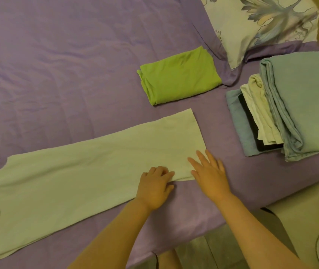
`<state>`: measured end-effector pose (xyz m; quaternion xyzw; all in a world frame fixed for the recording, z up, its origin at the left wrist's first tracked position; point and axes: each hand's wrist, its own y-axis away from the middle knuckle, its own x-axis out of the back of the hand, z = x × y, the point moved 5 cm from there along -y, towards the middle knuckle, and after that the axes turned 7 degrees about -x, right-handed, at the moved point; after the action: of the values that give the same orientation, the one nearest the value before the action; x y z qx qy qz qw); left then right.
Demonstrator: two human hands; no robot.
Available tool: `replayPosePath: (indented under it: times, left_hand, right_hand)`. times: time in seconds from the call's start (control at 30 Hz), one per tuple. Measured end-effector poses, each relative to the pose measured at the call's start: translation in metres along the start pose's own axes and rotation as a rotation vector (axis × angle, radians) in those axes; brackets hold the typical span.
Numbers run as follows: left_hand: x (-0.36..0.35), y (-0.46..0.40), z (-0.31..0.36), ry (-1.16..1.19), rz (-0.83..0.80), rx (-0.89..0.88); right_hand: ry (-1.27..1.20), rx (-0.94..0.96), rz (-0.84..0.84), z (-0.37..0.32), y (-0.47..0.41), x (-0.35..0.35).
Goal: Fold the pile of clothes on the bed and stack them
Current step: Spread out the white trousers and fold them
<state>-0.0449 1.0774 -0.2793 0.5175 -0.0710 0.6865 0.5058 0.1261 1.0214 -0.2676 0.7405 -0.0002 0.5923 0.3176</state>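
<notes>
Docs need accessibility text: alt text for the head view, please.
Two bare hands work the near end of a long pale garment laid flat on a purple bedsheet: the left hand grips its edge, the right hand lies flat on its corner. Beyond lie a folded lime-green cloth, a stack of folded grey-blue and white fabrics and a floral pillow.

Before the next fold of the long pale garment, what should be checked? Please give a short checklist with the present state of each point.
1. Pale garment lies flat, in a long strip: ok.
2. Left hand grips its near edge: ok.
3. Right hand rests flat at the right end corner: ok.
4. Bare purple sheet beyond the garment, room to fold: ok.
5. Folded green garment lies apart from the strip: ok.
6. Far left end of the garment, cut by the picture edge: cannot tell.
</notes>
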Motion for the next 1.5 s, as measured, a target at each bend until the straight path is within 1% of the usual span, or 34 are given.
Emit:
replayPosePath:
  times: [0.03,0.07,0.13,0.17,0.23,0.27,0.3,0.37,0.4,0.43,0.5,0.57,0.6,0.67,0.77,0.83,0.9,0.93,0.97,1.03,1.1,1.2,1.27,1.33,1.4,1.47,1.5]
  left_hand:
    - [0.000,0.005,-0.003,-0.023,0.009,0.012]
    - [-0.001,0.012,-0.009,-0.047,0.011,0.042]
    - [0.002,0.025,-0.024,-0.082,0.021,0.145]
    - [0.004,0.031,-0.032,-0.095,0.026,0.182]
    - [0.008,0.036,-0.042,-0.084,0.023,0.177]
    - [0.011,0.037,-0.046,-0.028,0.017,0.162]
    - [0.016,0.037,-0.050,0.071,0.013,0.166]
    - [0.027,0.035,-0.063,0.325,0.001,0.218]
    - [0.031,0.034,-0.069,0.443,-0.007,0.242]
    - [0.035,0.033,-0.074,0.535,-0.014,0.257]
    - [0.040,0.031,-0.081,0.666,-0.044,0.276]
    - [0.042,0.031,-0.084,0.744,-0.072,0.286]
    - [0.043,0.031,-0.085,0.760,-0.088,0.282]
    - [0.045,0.031,-0.085,0.757,-0.102,0.263]
    - [0.048,0.036,-0.079,0.712,-0.091,0.219]
    - [0.046,0.045,-0.077,0.553,-0.089,0.195]
    - [0.042,0.059,-0.081,0.323,-0.077,0.202]
    - [0.041,0.066,-0.084,0.250,-0.052,0.206]
    - [0.041,0.072,-0.087,0.238,-0.016,0.211]
    - [0.047,0.082,-0.093,0.307,0.034,0.229]
    - [0.056,0.087,-0.097,0.383,0.050,0.257]
    - [0.065,0.087,-0.099,0.443,0.024,0.279]
    - [0.068,0.086,-0.099,0.454,0.010,0.272]
    - [0.065,0.087,-0.098,0.486,-0.016,0.266]
    - [0.058,0.093,-0.099,0.578,-0.032,0.280]
    - [0.051,0.105,-0.108,0.813,0.047,0.351]
    - [0.048,0.113,-0.115,0.879,0.093,0.394]
  right_hand:
    - [0.045,-0.046,-0.064,0.001,0.000,-0.007]
    - [0.048,-0.093,-0.088,0.002,0.000,-0.009]
    - [0.055,-0.127,-0.041,-0.004,-0.001,-0.002]
    - [0.051,-0.102,0.017,-0.012,-0.001,0.005]
    - [-0.013,0.058,0.128,-0.033,-0.003,0.014]
    - [-0.060,0.159,0.100,-0.044,-0.003,0.015]
    - [-0.133,0.226,0.006,-0.053,-0.003,0.013]
    - [-0.345,0.227,-0.219,-0.062,-0.004,0.009]
    - [-0.403,0.217,-0.263,-0.064,-0.004,0.010]
    - [-0.387,0.232,-0.280,-0.067,-0.004,0.011]
    - [-0.247,0.303,-0.296,-0.077,-0.003,0.010]
    - [-0.095,0.369,-0.252,-0.089,-0.002,0.008]
    - [-0.059,0.373,-0.220,-0.093,-0.004,0.008]
    - [-0.098,0.341,-0.192,-0.095,-0.010,0.013]
    - [-0.243,0.269,-0.258,-0.091,-0.020,0.021]
    - [-0.270,0.273,-0.284,-0.091,-0.024,0.025]
    - [-0.276,0.290,-0.315,-0.092,-0.026,0.027]
    - [-0.280,0.294,-0.337,-0.093,-0.027,0.029]
    - [-0.269,0.300,-0.360,-0.093,-0.028,0.031]
    - [-0.170,0.316,-0.390,-0.097,-0.029,0.033]
    - [-0.087,0.335,-0.373,-0.104,-0.027,0.035]
    - [-0.096,0.437,-0.377,-0.130,-0.014,0.036]
    - [-0.028,0.498,-0.359,-0.144,-0.007,0.030]
    - [0.049,0.490,-0.350,-0.146,-0.006,0.025]
    - [0.099,0.435,-0.424,-0.140,-0.002,0.016]
    - [0.103,0.366,-0.502,-0.136,0.006,0.008]
    - [0.101,0.344,-0.504,-0.139,0.008,0.007]
